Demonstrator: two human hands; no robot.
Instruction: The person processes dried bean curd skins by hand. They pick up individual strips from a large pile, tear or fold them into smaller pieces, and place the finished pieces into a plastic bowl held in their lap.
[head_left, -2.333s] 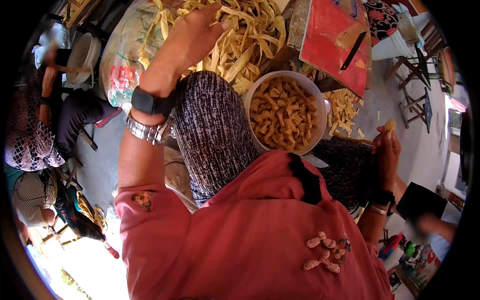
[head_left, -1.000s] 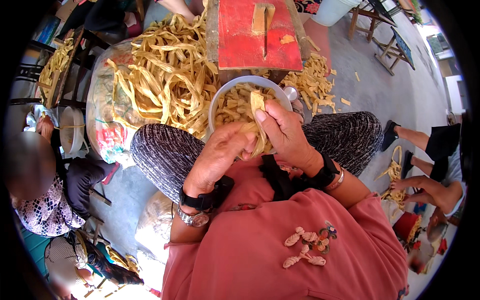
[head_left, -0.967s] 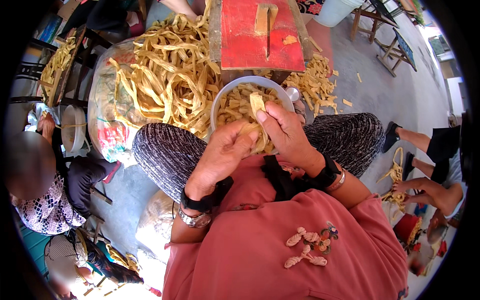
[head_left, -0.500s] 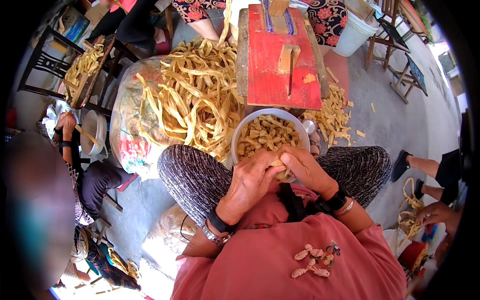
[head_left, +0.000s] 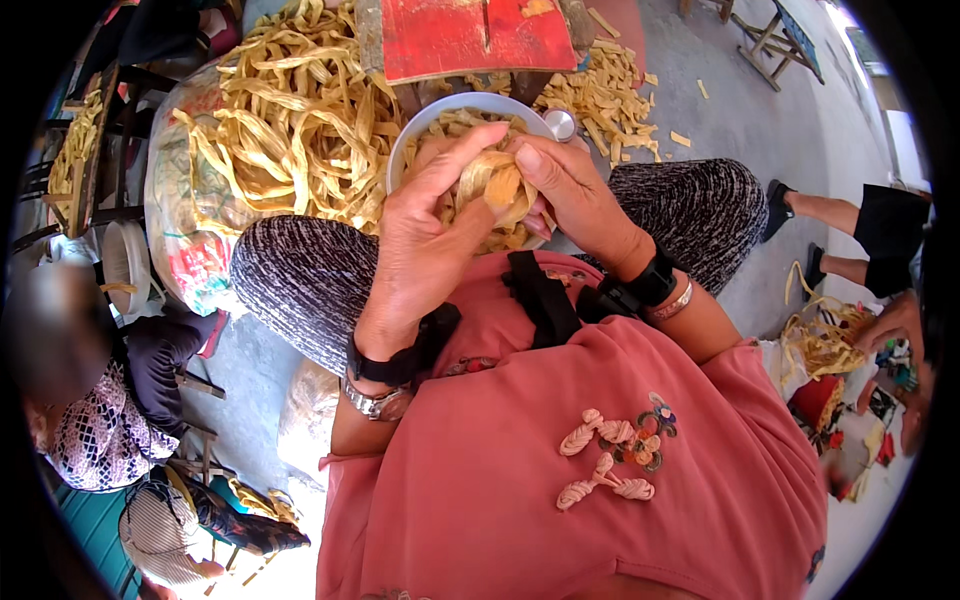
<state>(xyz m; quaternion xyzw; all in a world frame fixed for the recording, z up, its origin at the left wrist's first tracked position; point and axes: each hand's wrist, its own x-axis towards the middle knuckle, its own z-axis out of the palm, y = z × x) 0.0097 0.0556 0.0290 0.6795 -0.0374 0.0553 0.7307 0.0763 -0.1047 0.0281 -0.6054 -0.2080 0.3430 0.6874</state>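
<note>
Bringing both hands together over the bowl is the change here: a moment ago your left hand was still closing in on the right, and further back it was out on the strip pile. Now the two meet on one strip, which suggests the gathering is done and the shaping is under way.

Starting at your left, the pile lies in long, flat, pale yellow ribbons, tangled and springy, heaped on a printed sack. Beside it your left hand curls round the strip from the side, its thumb and forefinger pinching the coiled end. The strip itself sits between both hands, just above the bowl's rim, wound into a loose glossy loop with a darker amber fold at its centre. The bowl is pale and round, filled with short curled pieces of the same stuff. Your right hand pinches the loop from the other side, fingers pressed on top. Behind the bowl stands a red block, flat and worn, with short cut bits strewn on the grey floor at its right.
</note>
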